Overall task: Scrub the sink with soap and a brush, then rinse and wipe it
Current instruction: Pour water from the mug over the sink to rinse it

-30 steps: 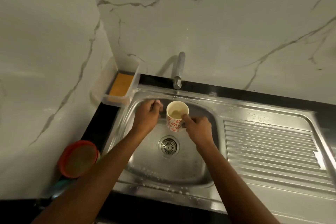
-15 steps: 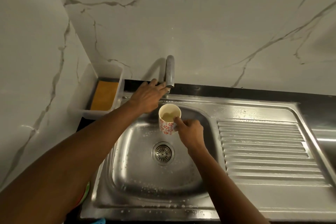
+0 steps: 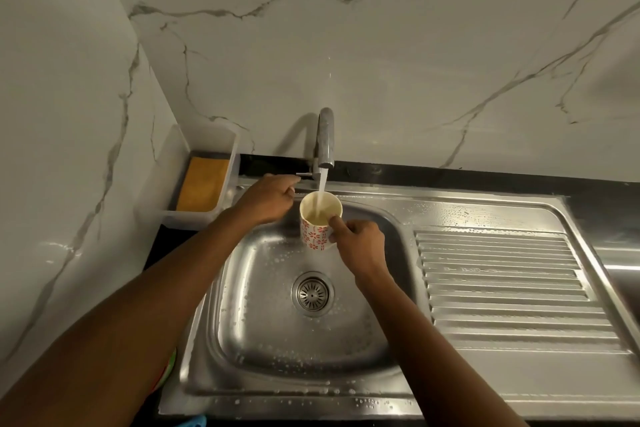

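Centrally, my right hand (image 3: 360, 241) grips the floral mug (image 3: 317, 230), hiding its handle; my left hand (image 3: 268, 199) pinches the tap lever (image 3: 303, 176), fingertips indistinct.

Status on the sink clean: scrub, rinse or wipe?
Scrub looks done: suds cling to the sink walls and no brush shows. Rinse in hand: the left hand holds the tap lever, and water runs from the tap into the cup gripped by the right hand. Left: rinsing and wiping.

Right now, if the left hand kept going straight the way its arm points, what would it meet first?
The left hand already grips the tap lever; straight on it would probably meet the tap base, then the marble wall, though depth is unclear.
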`<state>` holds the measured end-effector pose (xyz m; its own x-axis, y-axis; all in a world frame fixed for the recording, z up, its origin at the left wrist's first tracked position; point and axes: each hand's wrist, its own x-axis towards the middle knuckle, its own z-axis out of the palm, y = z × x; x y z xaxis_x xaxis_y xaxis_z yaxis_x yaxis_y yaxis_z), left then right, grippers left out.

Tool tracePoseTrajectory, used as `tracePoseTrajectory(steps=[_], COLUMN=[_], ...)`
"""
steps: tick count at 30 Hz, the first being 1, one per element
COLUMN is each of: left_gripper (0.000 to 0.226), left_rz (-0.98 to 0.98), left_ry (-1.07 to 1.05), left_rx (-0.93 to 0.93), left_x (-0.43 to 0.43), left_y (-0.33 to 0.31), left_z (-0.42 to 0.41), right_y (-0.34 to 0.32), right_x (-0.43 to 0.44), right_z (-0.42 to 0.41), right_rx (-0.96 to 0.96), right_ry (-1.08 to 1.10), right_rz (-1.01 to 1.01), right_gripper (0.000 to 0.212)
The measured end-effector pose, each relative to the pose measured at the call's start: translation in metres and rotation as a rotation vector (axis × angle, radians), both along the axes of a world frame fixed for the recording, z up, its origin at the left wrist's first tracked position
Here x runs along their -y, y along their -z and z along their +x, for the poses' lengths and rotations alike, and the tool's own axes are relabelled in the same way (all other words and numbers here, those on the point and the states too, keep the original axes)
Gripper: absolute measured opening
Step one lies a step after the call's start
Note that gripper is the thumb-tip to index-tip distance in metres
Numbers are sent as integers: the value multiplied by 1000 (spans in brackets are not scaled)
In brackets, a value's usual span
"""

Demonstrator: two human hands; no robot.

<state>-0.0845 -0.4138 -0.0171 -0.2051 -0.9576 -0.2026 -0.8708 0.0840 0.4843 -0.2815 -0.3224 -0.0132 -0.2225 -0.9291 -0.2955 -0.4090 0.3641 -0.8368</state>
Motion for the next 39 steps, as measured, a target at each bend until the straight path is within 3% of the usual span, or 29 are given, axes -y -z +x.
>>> tracePoseTrajectory(steps=[6,16,39], left_gripper=[32,28,23], left_rz=[-122,-218,-212], left_ry=[-255,-380,-410], left_rx=[-323,-530,-550], left_x=[-50,-92,-119], left_y=[-12,-27,-30], left_z=[3,-13,-20], right_y=[-2,-8,-22], right_x=[0,1,5], right_z=[-3,-6,-4], right_rx=[12,11,8], right_ry=[-28,-31,-14], right_rz=[-23,-46,-48], right_gripper=[51,49,42])
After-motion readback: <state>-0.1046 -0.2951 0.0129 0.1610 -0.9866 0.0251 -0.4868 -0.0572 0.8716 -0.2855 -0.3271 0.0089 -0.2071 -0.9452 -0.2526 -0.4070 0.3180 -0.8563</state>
